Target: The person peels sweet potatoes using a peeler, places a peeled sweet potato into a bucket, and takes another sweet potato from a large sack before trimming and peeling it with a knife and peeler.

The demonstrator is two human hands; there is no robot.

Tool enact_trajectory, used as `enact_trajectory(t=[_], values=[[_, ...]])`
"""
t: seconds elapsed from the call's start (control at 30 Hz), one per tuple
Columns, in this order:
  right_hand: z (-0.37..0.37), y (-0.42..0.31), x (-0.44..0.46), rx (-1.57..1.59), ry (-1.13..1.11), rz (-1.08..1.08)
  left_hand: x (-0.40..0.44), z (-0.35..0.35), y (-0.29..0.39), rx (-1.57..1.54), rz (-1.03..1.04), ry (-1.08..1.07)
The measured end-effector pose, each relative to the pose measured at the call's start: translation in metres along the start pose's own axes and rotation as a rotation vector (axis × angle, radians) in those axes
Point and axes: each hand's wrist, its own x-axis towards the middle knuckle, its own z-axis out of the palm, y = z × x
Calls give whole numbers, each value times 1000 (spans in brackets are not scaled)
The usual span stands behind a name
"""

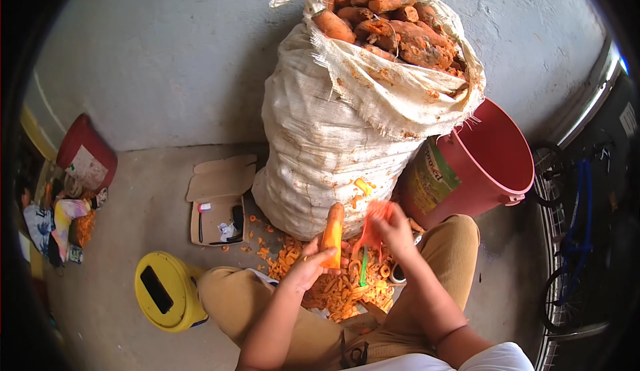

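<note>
Carrot (335, 223) flesh shows bright on the root held just in front of the sack (333, 144); its upper end is darker, so this one looks only partly pared. The left hand's (307, 268) fingers close around its lower part. The right hand (392, 230), also in front of the sack, has its fingers drawn narrow beside a blurred red thing (375, 219); whether they grip it I cannot tell. Peelings (350, 298) lie heaped at the foot of the sack, suggesting a fair amount of paring is done, with a green strip (364, 268) among them. Much seems left: rough, dirt-marked carrots (400, 28) fill the sack's mouth. Right of the sack, a red bucket (493, 144) leans; no finished carrots are visible.
</note>
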Motion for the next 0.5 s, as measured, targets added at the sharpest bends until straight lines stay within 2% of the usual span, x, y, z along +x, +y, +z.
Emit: enact_trajectory(t=[0.03, 0.1, 0.2, 0.3, 0.43, 0.5], values=[[-4, -5, 9, 111, 124, -45, 0, 0, 0, 29, 9, -40], [-11, -25, 14, 277, 230, -35, -1, 0, -1, 87, 28, -121], [0, -29, 14, 339, 133, -144, -3, 8, -3, 68, -2, -193], [16, -37, 0, 254, -80, -113, -6, 17, 5, 194, -8, -215], [22, -35, -6, 119, 22, -238, -5, 17, 6, 291, 16, -186], [12, -41, 0, 142, 55, -115, -6, 19, 5, 286, 61, -178]])
